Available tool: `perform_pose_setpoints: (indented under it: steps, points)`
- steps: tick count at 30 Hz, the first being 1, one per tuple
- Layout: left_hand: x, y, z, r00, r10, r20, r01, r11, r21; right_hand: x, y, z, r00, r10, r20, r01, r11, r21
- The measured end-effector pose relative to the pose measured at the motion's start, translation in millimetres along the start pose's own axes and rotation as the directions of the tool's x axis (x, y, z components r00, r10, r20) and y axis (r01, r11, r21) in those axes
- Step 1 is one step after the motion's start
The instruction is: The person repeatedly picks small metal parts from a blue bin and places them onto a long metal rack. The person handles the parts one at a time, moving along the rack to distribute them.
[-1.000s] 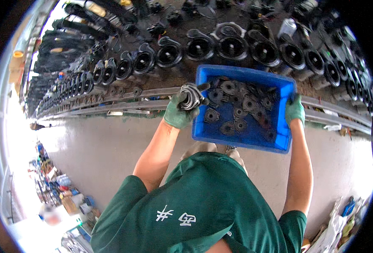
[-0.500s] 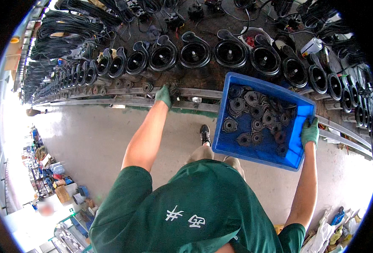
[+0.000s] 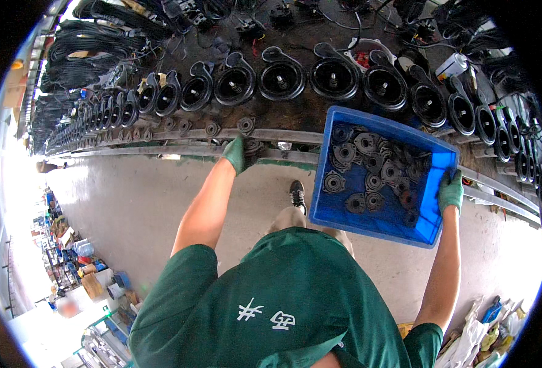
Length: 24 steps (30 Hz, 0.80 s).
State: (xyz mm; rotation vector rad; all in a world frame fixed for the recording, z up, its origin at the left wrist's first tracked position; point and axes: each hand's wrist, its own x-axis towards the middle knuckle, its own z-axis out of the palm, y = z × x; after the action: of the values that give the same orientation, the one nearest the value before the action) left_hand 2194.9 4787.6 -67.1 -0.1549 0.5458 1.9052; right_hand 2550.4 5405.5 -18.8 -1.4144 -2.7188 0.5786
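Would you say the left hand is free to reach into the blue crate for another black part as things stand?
Probably yes: the left hand rests at the rail, apart from the blue crate, which is open-topped with nothing across it. The right hand grips its far edge.

A factory assembly floor is showing here. A long counter (image 3: 295, 113) is running past the gloved left hand (image 3: 237, 153), carrying a row of black round pump housings (image 3: 281, 80) just beyond it, with coiled black cables (image 3: 93, 46) piling up farther back. A blue crate (image 3: 433, 224) of dark round parts is hanging over a bare concrete floor (image 3: 130, 202).
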Motion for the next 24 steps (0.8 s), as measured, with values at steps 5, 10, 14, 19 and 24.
perform_pose_setpoints:
  steps: [5, 10, 14, 19, 24]
  points:
    - [29, -26, 98, 0.926, 0.110, -0.361, -0.039, 0.979, 0.199, -1, 22, 12, 0.953, -0.180, -0.242, 0.149, 0.979, -0.138]
    - [60, -32, 96, 0.855, 0.338, -0.393, -0.061, 0.819, 0.571, -22, -49, -36, 0.986, 0.134, 0.100, -0.139, 0.989, 0.041]
    - [62, -36, 91, 0.826, 0.343, -0.446, -0.024, 0.814, 0.581, -20, -32, -23, 0.998, 0.054, -0.042, -0.055, 0.998, -0.013]
    - [67, -31, 69, 0.806, 0.411, -0.427, -0.095, 0.800, 0.592, -19, -35, -23, 0.999, 0.025, -0.045, -0.026, 0.999, -0.019]
    - [82, -27, 85, 0.767, 0.432, -0.475, -0.067, 0.789, 0.610, -12, 7, -5, 0.982, -0.079, -0.170, 0.072, 0.996, -0.049]
